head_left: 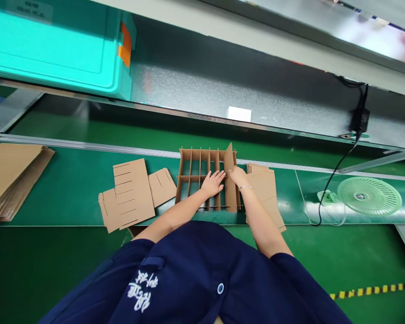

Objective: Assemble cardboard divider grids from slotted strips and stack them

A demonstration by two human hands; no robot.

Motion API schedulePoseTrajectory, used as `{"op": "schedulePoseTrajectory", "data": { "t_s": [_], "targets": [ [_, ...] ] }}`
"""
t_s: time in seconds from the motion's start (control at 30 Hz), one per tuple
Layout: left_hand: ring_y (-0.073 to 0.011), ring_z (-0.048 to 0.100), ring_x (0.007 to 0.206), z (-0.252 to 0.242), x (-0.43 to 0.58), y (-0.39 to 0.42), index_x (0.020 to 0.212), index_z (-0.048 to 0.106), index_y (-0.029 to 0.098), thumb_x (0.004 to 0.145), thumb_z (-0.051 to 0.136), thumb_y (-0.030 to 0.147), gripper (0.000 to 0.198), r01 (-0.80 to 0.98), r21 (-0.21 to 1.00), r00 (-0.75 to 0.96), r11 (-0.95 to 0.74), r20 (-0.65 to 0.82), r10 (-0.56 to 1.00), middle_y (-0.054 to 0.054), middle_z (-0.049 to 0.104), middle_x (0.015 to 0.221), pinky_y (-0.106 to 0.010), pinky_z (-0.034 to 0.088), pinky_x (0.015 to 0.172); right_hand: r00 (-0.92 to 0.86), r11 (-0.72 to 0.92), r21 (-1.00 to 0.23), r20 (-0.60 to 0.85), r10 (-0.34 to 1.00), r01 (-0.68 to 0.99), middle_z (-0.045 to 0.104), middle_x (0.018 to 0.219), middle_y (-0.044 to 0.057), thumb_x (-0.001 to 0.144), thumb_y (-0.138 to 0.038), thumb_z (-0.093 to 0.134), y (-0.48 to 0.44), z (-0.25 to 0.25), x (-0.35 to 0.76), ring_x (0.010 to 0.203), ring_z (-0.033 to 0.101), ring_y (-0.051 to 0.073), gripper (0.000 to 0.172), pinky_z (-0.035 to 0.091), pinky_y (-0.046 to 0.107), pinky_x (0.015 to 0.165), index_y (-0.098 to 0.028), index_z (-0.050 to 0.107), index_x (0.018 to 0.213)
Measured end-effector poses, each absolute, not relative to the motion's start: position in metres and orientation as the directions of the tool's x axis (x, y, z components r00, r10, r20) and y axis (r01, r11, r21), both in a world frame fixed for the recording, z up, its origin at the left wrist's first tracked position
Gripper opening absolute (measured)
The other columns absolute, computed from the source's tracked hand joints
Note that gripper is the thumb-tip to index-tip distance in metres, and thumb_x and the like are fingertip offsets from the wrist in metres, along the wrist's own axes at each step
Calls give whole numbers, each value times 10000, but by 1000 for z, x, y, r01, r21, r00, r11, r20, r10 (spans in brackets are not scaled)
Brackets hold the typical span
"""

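Observation:
A cardboard divider grid point(189, 167) of interlocking slotted strips stands on the green bench in front of me. My left hand point(213, 183) lies over its middle cells, fingers stretched out, the tips close to a cardboard strip point(230, 193) near the grid's right end. That strip leans and rises higher than the others. My right hand point(237, 176) pinches it from the right side; the thumb and fingertips are partly hidden. Loose slotted cardboard sheets point(135, 189) lie left of the grid, and more cardboard sheets point(265, 184) lie close to its right, under my right forearm.
A stack of flat cardboard point(13, 180) sits at the far left. A green fan point(369, 195) and black cable point(337, 168) are on the right. Above the bench, a metal shelf point(189, 76) carries a turquoise bin point(54, 45) and a small white box point(239, 114).

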State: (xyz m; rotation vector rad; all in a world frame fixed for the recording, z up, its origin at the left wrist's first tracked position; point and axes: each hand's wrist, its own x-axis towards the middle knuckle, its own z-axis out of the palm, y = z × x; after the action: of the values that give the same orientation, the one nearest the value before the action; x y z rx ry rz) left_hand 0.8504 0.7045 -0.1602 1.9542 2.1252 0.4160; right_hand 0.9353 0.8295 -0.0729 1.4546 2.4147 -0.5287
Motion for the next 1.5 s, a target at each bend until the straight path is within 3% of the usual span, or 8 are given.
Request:
{"op": "schedulePoseTrajectory", "data": {
  "t_s": [0.47, 0.63, 0.83, 0.93, 1.03, 1.2, 1.37, 1.5],
  "targets": [
    [-241, 243, 1351, -163, 849, 701, 1401, 335, 216, 872, 350, 374, 553, 926, 370, -102, 71, 65, 993, -34, 362, 1448, -508, 92, 1114, -516, 481, -189, -353, 780, 856, 646, 1087, 149, 898, -270, 364, 830, -77, 932, 1010, 598, 217, 315, 424, 253, 793, -119, 607, 1030],
    [-243, 261, 1343, -160, 849, 700, 1406, 325, 208, 862, 369, 364, 568, 930, 358, -108, 80, 61, 992, -50, 396, 1427, -501, 93, 1116, -477, 446, -176, -416, 774, 878, 626, 1124, 168, 895, -263, 380, 830, -78, 919, 1040, 585, 234, 303, 426, 289, 810, -112, 576, 1069],
    [-248, 280, 1332, -159, 849, 700, 1413, 311, 201, 857, 371, 364, 583, 933, 351, -110, 80, 65, 992, -54, 375, 1439, -505, 105, 1112, -467, 403, -236, -427, 774, 884, 614, 1122, 173, 902, -374, 371, 821, -79, 928, 1023, 584, 259, 375, 441, 337, 805, -118, 492, 1148],
    [-252, 273, 1335, -160, 848, 700, 1413, 310, 199, 857, 365, 372, 585, 931, 358, -101, 71, 65, 993, -51, 355, 1451, -509, 106, 1110, -537, 450, -301, -353, 766, 841, 569, 1193, 158, 889, -337, 388, 803, -88, 947, 1025, 574, 244, 406, 448, 326, 795, -130, 399, 1239],
    [-255, 264, 1338, -161, 847, 700, 1415, 307, 197, 858, 359, 378, 588, 927, 370, -94, 64, 65, 993, -49, 349, 1454, -516, 97, 1108, -548, 489, -261, -258, 796, 832, 522, 1244, 167, 889, -230, 335, 784, -103, 962, 1033, 553, 245, 420, 447, 333, 785, -125, 336, 1295],
    [-250, 262, 1340, -160, 847, 699, 1421, 296, 200, 859, 359, 361, 588, 926, 370, -96, 71, 48, 994, -46, 339, 1460, -506, 86, 1113, -556, 535, -171, -114, 823, 827, 457, 1315, 196, 899, -199, 276, 763, -125, 969, 1168, 429, 271, 455, 372, 385, 912, -78, 332, 1334],
    [-245, 260, 1342, -157, 848, 699, 1421, 293, 209, 858, 369, 364, 589, 933, 351, -104, 84, 39, 994, -46, 340, 1459, -503, 80, 1116, -556, 538, -176, -65, 829, 824, 349, 1419, 178, 915, -370, 298, 774, -114, 961, 1230, 358, 284, 568, 329, 424, 965, -102, 246, 1413],
    [-256, 260, 1343, -154, 849, 700, 1423, 284, 205, 858, 373, 360, 592, 939, 335, -95, 81, 24, 995, -62, 345, 1456, -516, 94, 1111, -576, 558, -203, -36, 817, 805, 193, 1508, 106, 926, -391, 251, 808, -100, 936, 1368, 120, 258, 583, 180, 490, 1063, -175, 145, 1457]
  ]
}}
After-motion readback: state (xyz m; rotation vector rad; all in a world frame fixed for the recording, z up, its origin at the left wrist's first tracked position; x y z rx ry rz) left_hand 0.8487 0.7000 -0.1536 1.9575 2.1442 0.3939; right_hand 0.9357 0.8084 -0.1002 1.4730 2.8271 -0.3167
